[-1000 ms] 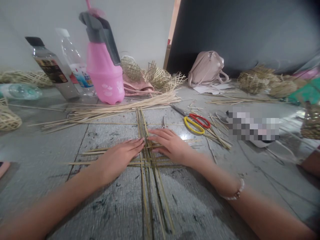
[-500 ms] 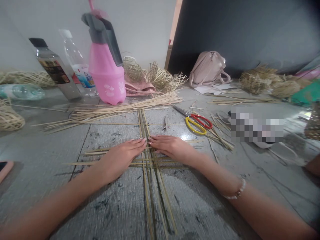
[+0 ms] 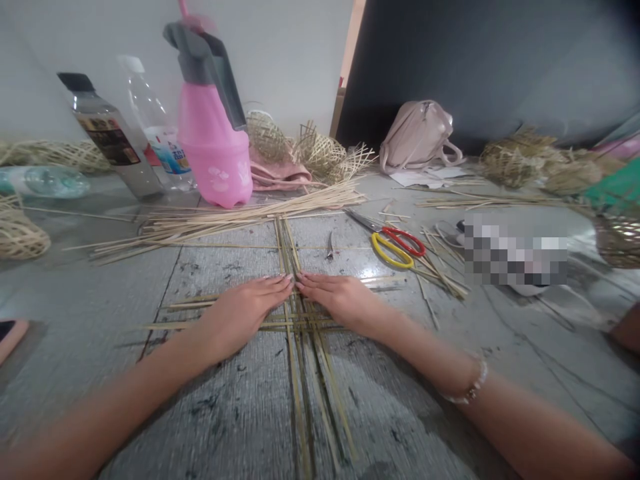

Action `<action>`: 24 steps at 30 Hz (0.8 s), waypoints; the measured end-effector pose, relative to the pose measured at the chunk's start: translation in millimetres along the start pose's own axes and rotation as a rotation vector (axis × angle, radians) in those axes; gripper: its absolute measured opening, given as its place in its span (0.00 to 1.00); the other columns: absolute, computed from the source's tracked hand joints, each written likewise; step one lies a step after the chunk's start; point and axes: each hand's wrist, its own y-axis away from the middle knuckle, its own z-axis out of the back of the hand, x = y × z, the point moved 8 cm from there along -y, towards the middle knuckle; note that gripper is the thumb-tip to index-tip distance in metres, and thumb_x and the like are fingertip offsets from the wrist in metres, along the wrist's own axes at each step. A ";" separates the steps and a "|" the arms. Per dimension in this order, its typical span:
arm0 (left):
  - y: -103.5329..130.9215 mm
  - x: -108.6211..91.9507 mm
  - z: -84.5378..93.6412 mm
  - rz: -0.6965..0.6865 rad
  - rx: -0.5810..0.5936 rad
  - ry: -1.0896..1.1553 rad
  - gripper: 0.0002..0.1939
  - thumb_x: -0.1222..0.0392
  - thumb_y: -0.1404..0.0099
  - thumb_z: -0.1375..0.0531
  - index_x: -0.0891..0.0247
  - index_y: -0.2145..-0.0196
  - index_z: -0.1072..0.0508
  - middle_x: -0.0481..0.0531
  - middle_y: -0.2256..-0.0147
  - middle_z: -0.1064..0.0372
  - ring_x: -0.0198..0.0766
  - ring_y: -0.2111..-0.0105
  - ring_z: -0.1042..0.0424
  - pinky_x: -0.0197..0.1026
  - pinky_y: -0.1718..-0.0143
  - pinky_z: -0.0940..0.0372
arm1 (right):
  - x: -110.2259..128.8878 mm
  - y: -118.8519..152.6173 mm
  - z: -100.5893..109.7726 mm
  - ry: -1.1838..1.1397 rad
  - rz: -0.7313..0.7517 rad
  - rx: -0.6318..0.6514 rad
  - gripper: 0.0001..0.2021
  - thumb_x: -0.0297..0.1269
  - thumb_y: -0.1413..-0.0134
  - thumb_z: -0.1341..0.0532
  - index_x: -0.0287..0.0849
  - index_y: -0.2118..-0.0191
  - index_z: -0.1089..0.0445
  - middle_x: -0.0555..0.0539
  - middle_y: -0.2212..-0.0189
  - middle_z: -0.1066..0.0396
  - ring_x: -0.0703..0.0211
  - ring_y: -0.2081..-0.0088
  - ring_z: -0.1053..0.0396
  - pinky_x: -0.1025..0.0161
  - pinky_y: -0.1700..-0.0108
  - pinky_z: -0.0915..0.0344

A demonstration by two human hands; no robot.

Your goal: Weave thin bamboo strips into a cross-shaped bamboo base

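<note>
Thin bamboo strips (image 3: 306, 373) lie crossed on the grey surface, several running lengthwise and several crosswise. My left hand (image 3: 245, 310) rests flat on the left side of the crossing, fingers stretched out and lying together. From the right, my right hand (image 3: 345, 300) lies on the strips in the same way, a bracelet on its wrist. The fingertips of both hands almost meet over the lengthwise strips. Neither hand is wrapped round anything. Parts of the crosswise strips are hidden under the hands.
Scissors (image 3: 395, 247) with red and yellow handles lie at right of centre. Behind are a strip pile (image 3: 240, 217), a pink spray bottle (image 3: 215, 147), a dark-capped bottle (image 3: 113, 143), woven pieces (image 3: 325, 153) and a bag (image 3: 417, 137). A phone (image 3: 13, 340) is at far left.
Both hands stay at nearly the same spot on the strips. The crosswise strips' ends have shifted slightly. At the far right, a woven piece shows more fully.
</note>
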 end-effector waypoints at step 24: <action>0.7 -1.9 0.7 -0.034 0.062 -0.012 0.21 0.57 0.25 0.52 0.62 0.38 0.37 0.57 0.35 0.47 0.41 0.36 0.45 0.48 0.35 0.48 | 6.2 0.6 8.7 -0.028 0.060 0.057 0.17 0.31 0.34 0.45 0.29 0.43 0.33 0.34 0.43 0.33 0.51 0.39 0.38 0.52 0.37 0.39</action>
